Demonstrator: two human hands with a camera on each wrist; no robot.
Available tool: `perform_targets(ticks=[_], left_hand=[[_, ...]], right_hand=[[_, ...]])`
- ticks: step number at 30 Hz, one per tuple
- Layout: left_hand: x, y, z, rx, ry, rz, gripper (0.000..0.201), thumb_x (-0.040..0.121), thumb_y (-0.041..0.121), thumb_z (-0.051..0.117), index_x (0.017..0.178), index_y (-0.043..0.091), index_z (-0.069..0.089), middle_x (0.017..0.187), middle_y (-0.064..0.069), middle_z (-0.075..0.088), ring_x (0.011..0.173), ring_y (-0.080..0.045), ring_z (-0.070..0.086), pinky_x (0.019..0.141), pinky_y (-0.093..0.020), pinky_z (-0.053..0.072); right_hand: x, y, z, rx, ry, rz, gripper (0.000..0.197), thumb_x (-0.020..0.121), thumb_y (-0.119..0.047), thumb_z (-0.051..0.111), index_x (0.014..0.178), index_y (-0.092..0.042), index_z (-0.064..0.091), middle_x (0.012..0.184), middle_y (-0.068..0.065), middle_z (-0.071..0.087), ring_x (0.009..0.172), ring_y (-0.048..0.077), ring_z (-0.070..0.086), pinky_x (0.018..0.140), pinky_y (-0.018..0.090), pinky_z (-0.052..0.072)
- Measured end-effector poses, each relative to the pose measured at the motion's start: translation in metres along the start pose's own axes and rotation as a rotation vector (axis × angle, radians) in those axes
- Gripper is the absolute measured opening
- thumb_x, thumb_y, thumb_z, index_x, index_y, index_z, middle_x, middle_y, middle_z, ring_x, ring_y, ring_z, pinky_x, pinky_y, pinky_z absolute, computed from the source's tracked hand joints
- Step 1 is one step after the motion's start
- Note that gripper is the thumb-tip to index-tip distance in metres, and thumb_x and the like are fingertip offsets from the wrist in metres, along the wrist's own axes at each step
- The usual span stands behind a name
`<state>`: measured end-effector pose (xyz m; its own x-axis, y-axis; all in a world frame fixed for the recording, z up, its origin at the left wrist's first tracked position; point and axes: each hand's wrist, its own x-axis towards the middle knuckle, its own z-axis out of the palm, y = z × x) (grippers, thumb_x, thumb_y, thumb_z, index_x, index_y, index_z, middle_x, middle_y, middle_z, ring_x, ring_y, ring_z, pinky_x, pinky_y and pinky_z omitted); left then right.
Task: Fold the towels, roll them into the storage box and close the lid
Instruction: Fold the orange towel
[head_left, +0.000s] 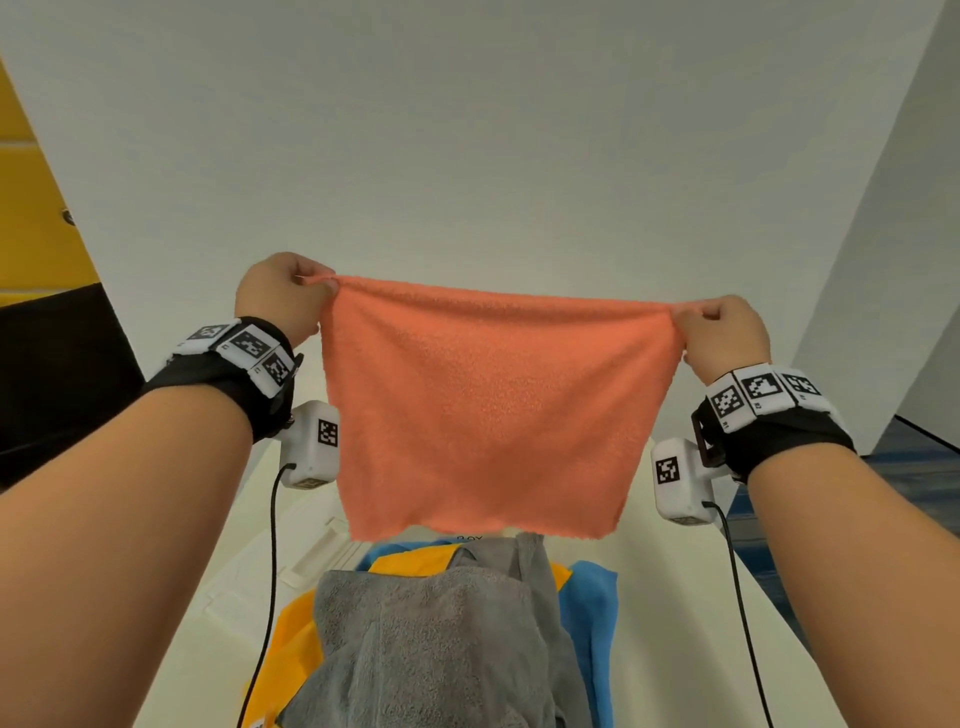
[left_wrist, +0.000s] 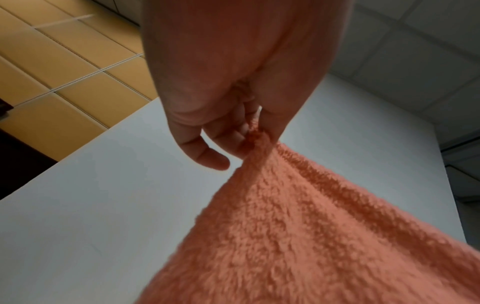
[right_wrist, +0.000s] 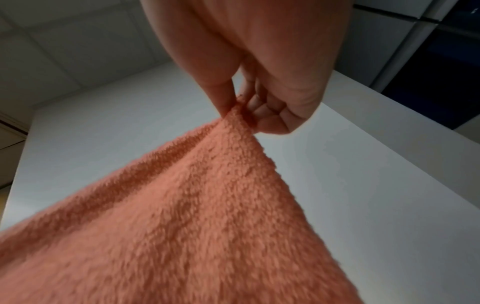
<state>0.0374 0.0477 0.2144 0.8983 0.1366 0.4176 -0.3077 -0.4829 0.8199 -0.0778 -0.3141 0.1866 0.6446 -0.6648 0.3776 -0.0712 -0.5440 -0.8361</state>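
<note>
Hands, left (head_left: 280, 296) and right (head_left: 724, 332), each pinch a top corner of the orange towel (head_left: 483, 410), stretched flat in the air above the towel pile (head_left: 441, 639), so folding is just starting; next it probably needs laying flat on the table (head_left: 675, 597).

Held towel (head_left: 483, 405) plain salmon-orange, fluffy nap, no print, same colour in both wrist views (left_wrist: 324, 236) (right_wrist: 182, 226); heap below it: grey towel (head_left: 436, 639) on top, yellow-orange towel (head_left: 296, 649) at its left, bright blue towel (head_left: 592, 613) at its right, all plain. Table (head_left: 675, 623) cream-white, wall (head_left: 467, 130) pale grey-white, panelling (head_left: 36, 218) at far left mustard yellow above black; wristbands (head_left: 779, 436) black, carrying white blocks (head_left: 249, 345) printed with black-and-white square codes, cables (head_left: 743, 613) black
</note>
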Motion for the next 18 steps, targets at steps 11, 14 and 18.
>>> perform_targets(ticks=[11,14,18], left_hand=[[-0.027,0.030,0.034,-0.243,-0.256,-0.247,0.016,0.082,0.009,0.068,0.069,0.011,0.058,0.069,-0.011,0.065,0.068,-0.023,0.059,0.058,-0.029,0.047],[-0.039,0.045,0.046,-0.305,-0.379,-0.248,0.018,0.081,0.008,0.071,0.070,0.011,0.058,0.062,-0.008,0.063,0.059,-0.017,0.058,0.051,-0.024,0.046],[-0.056,0.062,0.058,-0.357,-0.530,-0.232,0.016,0.081,0.010,0.075,0.073,0.011,0.061,0.068,-0.006,0.066,0.054,-0.011,0.059,0.051,-0.021,0.049]], right_hand=[[-0.035,-0.040,0.024,0.089,-0.165,0.139,0.034,0.078,-0.021,0.055,0.049,-0.017,0.039,0.060,0.010,0.041,0.058,0.023,0.040,0.059,0.033,0.035],[-0.048,-0.051,0.038,0.206,-0.256,0.137,0.025,0.066,-0.030,0.059,0.048,-0.020,0.044,0.064,0.011,0.045,0.060,0.024,0.044,0.061,0.041,0.042],[-0.065,-0.065,0.051,0.348,-0.398,0.174,0.027,0.074,-0.023,0.069,0.051,-0.017,0.056,0.067,0.016,0.059,0.063,0.028,0.057,0.070,0.050,0.055]])
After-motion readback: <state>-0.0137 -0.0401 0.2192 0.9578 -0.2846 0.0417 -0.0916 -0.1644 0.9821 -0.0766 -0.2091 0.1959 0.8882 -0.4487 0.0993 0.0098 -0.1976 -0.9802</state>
